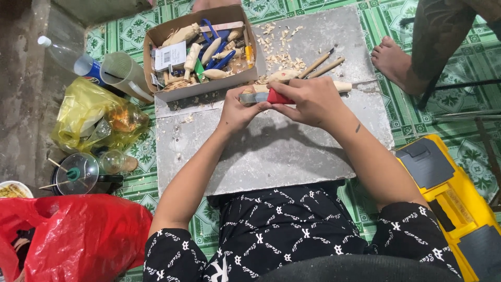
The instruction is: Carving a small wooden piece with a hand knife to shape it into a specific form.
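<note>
Our left hand (pixel 237 109) pinches a small pale wood piece (pixel 251 96) at mid-frame; our right hand (pixel 310 99) wraps closed around a red-handled knife (pixel 279 97) — light, stiff, best held by the handle. Beyond, upper left, a cardboard box (pixel 201 89) of carvings.

Black shorts, white lettering print all over; bare forearms; small dark mark on right forearm.
</note>
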